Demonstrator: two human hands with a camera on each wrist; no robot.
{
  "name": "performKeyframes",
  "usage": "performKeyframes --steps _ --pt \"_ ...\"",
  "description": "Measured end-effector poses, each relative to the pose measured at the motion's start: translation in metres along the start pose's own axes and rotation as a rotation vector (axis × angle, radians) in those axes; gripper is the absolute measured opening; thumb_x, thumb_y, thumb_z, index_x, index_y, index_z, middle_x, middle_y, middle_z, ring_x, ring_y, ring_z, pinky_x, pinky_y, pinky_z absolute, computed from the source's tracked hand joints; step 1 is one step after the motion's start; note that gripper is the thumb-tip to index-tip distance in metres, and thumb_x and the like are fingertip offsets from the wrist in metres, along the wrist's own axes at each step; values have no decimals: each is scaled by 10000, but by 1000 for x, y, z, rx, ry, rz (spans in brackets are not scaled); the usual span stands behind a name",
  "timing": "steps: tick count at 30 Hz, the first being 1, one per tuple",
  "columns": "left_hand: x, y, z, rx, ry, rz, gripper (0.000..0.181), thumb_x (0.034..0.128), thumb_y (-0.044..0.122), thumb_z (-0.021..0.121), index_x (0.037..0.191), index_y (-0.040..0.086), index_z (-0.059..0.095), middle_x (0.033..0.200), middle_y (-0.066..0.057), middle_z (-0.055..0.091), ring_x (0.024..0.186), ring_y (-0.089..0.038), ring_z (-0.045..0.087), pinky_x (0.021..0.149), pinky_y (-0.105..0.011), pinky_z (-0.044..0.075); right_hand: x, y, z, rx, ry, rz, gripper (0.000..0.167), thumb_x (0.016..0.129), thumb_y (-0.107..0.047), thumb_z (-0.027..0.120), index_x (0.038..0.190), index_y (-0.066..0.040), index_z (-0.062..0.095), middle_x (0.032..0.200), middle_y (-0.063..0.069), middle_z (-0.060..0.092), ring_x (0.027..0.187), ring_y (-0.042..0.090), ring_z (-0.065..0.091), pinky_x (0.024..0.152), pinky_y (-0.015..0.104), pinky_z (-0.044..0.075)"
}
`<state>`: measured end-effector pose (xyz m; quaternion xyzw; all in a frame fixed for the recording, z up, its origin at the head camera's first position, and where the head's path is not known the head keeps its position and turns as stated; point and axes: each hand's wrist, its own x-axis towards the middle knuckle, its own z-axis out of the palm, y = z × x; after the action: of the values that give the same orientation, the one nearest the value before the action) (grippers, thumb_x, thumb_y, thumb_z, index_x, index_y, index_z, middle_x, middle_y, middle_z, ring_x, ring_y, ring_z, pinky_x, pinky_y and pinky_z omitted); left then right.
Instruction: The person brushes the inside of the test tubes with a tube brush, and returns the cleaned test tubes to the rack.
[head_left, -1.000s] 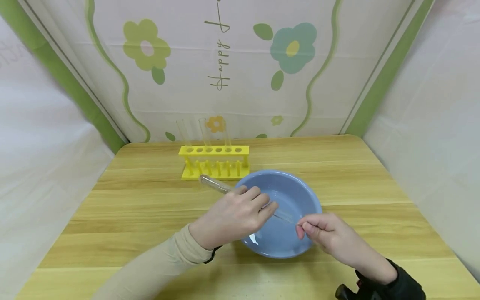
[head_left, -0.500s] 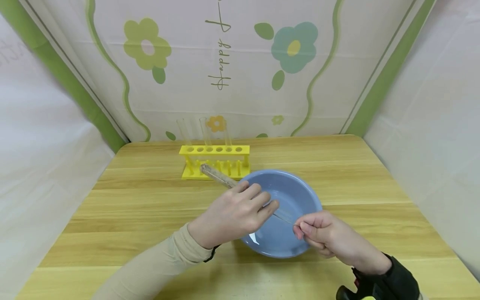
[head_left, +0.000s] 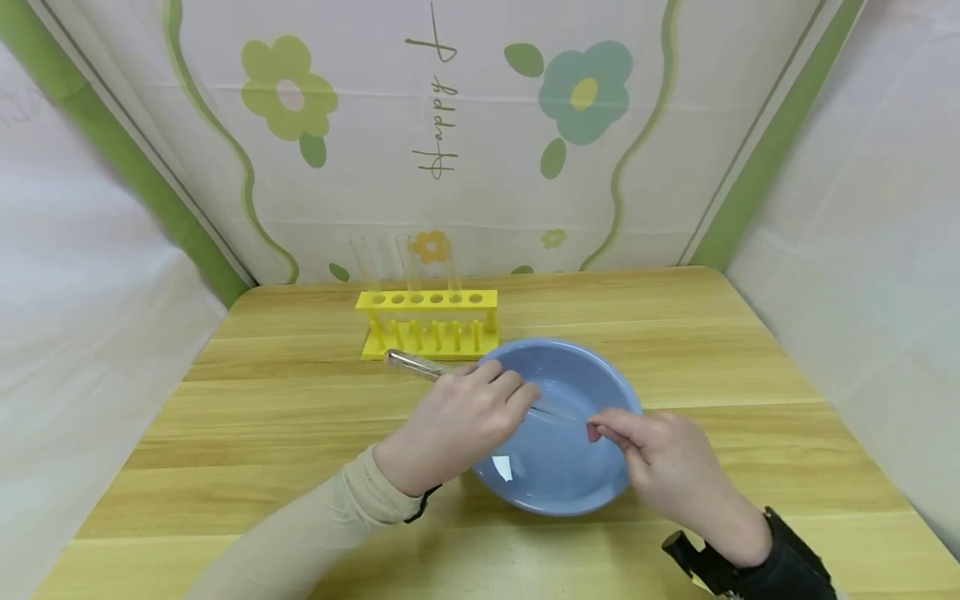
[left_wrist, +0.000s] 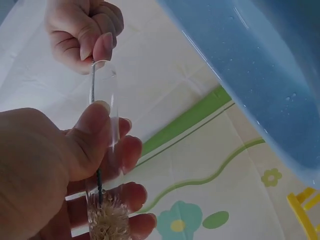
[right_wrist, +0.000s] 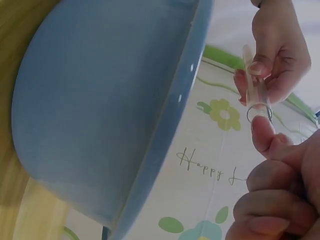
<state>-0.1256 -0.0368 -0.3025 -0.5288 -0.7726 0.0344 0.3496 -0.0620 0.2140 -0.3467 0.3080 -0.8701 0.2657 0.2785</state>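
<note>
Over the blue basin (head_left: 566, 493), my left hand (head_left: 456, 427) holds a clear test tube (head_left: 412, 363) lying on a slant, its closed end pointing left. In the left wrist view, thumb and fingers wrap round the glass. A test tube brush (left_wrist: 109, 221) sits inside, pale bristles deep in the tube and a thin dark twisted wire running to the mouth. My right hand (head_left: 675, 467) pinches the wire's end between thumb and forefinger, close to the tube's mouth in the left wrist view. The basin's inner wall shows drops.
Behind and left of the basin stands a yellow test tube rack (head_left: 427, 300) with upright test tubes (head_left: 363, 265) in some of its holes. The wooden table (head_left: 225, 467) reaches back to a printed fabric wall (head_left: 480, 200).
The tube's closed end swung up toward the rack, then came back down and left. My right hand moved slightly up and turned at the wrist, still pinching the wire.
</note>
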Motion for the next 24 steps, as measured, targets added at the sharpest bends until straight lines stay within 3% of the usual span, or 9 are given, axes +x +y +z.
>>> performKeyframes --steps 6,8,11,13,16,19,21,24 --pt "1 -3 -6 -21 9 -12 80 841 73 691 912 111 681 738 8 602 655 -155 556 506 -198 457 -2 4 -3 -84 68 -86 246 788 20 600 916 -177 675 760 -133 644 544 -28 481 440 135 380" --pt "1 -6 -9 -41 1 -10 134 819 122 764 929 108 687 751 6 612 657 -156 570 514 -205 476 -2 5 -5 -99 75 -110 262 788 31 576 922 -166 686 756 -114 663 541 -4 539 430 134 385" --pt "-1 -12 -13 -82 -28 -29 214 803 165 828 966 97 707 811 -11 665 679 -168 609 545 -225 522 -3 8 -10 -143 93 -129 224 928 -47 520 921 -145 722 760 -73 712 549 60 635 407 127 375" --pt "-3 -17 -15 -103 -50 -54 220 803 159 835 978 97 716 850 -17 693 687 -173 624 550 -241 538 -6 10 -14 -177 112 -137 299 1032 -165 464 914 -134 737 765 -32 732 577 125 680 402 155 409" --pt "-6 -25 -16 -125 -77 -73 205 804 126 831 974 98 718 867 -21 707 683 -174 620 536 -249 538 -9 14 -20 -224 154 -161 431 1082 -300 397 878 -135 738 748 -29 730 568 150 682 389 175 415" --pt "-8 -29 -16 -136 -83 -60 189 806 112 825 959 100 714 854 -15 702 681 -170 617 524 -248 533 -10 17 -23 -278 210 -219 381 1068 -230 431 837 -144 722 645 -69 662 457 96 587 357 153 347" --pt "-9 -30 -15 -139 -78 -57 186 808 112 823 955 93 711 845 -17 699 684 -176 621 525 -252 535 -11 18 -24 -328 259 -262 355 1042 -144 432 836 -145 721 549 -102 532 386 36 421 345 131 236" --pt "-10 -33 -13 -147 -82 -69 183 817 123 820 960 91 710 845 -20 697 700 -181 636 534 -262 543 -10 19 -27 -397 316 -307 341 993 -56 438 823 -139 722 513 -115 314 428 1 176 374 142 111"
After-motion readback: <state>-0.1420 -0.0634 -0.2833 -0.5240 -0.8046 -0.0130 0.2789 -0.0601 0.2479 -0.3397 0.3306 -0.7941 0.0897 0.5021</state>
